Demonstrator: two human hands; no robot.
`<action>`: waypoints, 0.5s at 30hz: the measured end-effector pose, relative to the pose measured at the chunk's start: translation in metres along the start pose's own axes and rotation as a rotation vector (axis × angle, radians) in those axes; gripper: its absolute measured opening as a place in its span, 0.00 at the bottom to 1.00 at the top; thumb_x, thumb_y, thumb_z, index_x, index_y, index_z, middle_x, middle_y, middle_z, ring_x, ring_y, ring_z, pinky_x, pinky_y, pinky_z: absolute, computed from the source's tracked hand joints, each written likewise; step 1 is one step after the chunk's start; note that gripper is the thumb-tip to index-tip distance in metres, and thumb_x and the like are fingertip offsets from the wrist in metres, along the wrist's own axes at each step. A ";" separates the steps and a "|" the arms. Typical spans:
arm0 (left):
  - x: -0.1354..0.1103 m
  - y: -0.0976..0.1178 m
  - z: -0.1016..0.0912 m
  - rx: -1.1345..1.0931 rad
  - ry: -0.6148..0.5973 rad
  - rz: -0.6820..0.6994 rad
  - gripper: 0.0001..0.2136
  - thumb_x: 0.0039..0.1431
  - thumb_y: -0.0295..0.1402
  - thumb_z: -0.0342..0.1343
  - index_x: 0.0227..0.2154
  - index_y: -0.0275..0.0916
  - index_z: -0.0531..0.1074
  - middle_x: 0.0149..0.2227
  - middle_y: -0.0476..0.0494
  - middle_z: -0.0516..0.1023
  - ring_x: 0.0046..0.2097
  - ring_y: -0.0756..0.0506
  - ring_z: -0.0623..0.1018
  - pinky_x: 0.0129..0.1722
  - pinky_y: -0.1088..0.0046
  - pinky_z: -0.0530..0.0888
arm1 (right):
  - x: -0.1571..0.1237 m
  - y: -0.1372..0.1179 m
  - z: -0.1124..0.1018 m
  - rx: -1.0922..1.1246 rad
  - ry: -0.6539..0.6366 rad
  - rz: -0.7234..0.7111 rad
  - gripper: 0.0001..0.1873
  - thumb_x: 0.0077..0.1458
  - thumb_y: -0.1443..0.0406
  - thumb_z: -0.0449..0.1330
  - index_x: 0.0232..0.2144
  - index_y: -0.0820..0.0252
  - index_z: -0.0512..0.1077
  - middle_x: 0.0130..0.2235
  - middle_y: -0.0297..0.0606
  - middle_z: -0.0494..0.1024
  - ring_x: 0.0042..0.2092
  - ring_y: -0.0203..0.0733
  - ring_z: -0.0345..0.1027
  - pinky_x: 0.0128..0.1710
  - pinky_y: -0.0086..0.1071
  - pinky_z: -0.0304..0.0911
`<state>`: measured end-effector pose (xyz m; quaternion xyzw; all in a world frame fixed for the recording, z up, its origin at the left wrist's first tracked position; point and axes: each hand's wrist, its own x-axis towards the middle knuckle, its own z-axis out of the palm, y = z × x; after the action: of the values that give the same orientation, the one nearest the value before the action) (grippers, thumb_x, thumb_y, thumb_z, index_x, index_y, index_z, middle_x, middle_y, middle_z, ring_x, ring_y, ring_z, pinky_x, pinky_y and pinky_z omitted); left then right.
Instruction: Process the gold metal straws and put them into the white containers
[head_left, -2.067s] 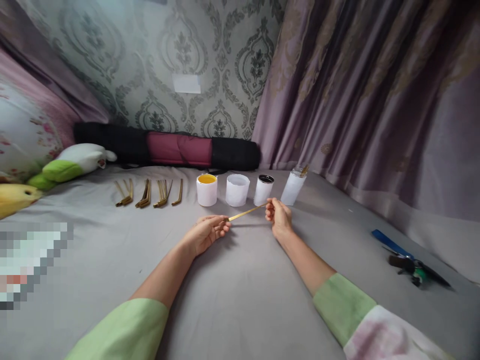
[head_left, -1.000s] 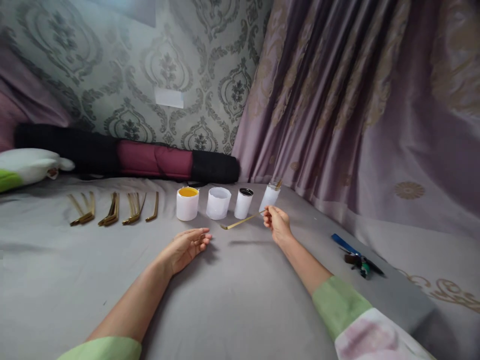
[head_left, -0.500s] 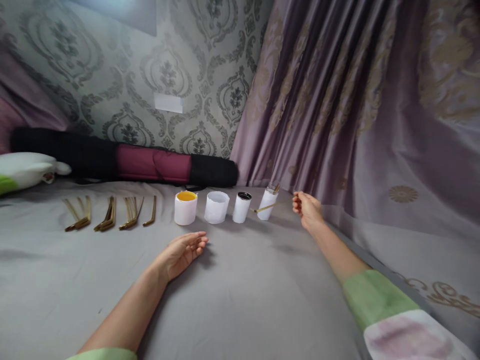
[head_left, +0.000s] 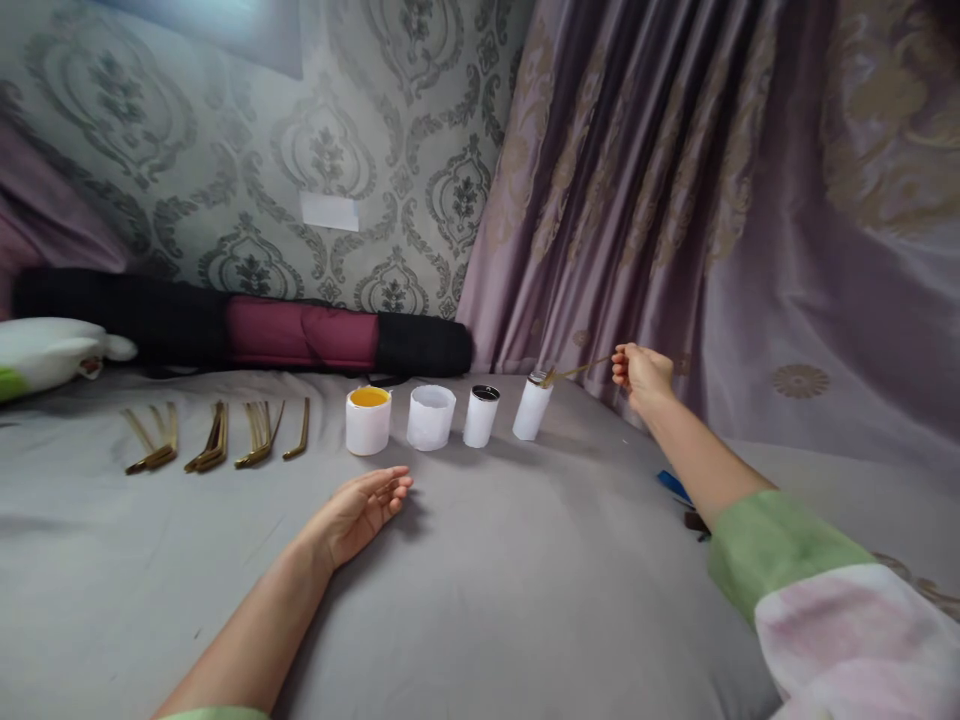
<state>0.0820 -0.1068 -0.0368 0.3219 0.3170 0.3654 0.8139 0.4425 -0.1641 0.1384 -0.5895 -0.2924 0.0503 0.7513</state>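
My right hand [head_left: 643,375] is raised at the right, its fingers pinched on a thin gold-coloured straw [head_left: 589,367]. The straw's far end reaches the mouth of a narrow white-wrapped jar [head_left: 531,412], where other gold ends show; whether it touches them I cannot tell. My left hand [head_left: 369,510] rests on the sheet, palm inward, fingers loosely stretched and holding nothing. Just beyond it stand a white-wrapped cup with a yellow inside [head_left: 367,428], a wide white cup [head_left: 430,425] and a narrow white cup with a dark inside [head_left: 480,420].
Several gold bent straws [head_left: 259,440] lie in groups at the left, with a single straw [head_left: 298,430] beside them. A black and maroon roll [head_left: 300,332] runs along the wall. A white plush toy [head_left: 52,348] lies far left. By my right forearm is a blue object [head_left: 673,486].
My right hand has moved up and to the right with the straw, whose far end has shifted from in front of the narrow jar to its mouth. My left hand stays put.
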 end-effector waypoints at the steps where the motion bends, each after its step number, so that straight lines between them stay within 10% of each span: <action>1: 0.000 0.000 0.000 -0.001 -0.001 0.001 0.06 0.50 0.23 0.54 0.33 0.30 0.70 0.30 0.40 0.74 0.27 0.53 0.74 0.27 0.81 0.73 | 0.004 -0.001 0.000 -0.007 0.015 -0.008 0.08 0.49 0.71 0.52 0.20 0.64 0.65 0.16 0.30 0.65 0.14 0.25 0.54 0.09 0.19 0.48; 15: 0.000 0.000 0.000 0.000 0.001 -0.001 0.06 0.50 0.23 0.54 0.33 0.30 0.70 0.29 0.41 0.75 0.27 0.53 0.74 0.26 0.81 0.73 | 0.038 -0.005 0.003 -0.065 0.140 -0.044 0.08 0.49 0.71 0.52 0.19 0.64 0.66 0.16 0.31 0.66 0.13 0.26 0.55 0.09 0.20 0.49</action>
<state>0.0821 -0.1064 -0.0364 0.3217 0.3176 0.3651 0.8138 0.4711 -0.1472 0.1580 -0.6090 -0.2536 -0.0171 0.7514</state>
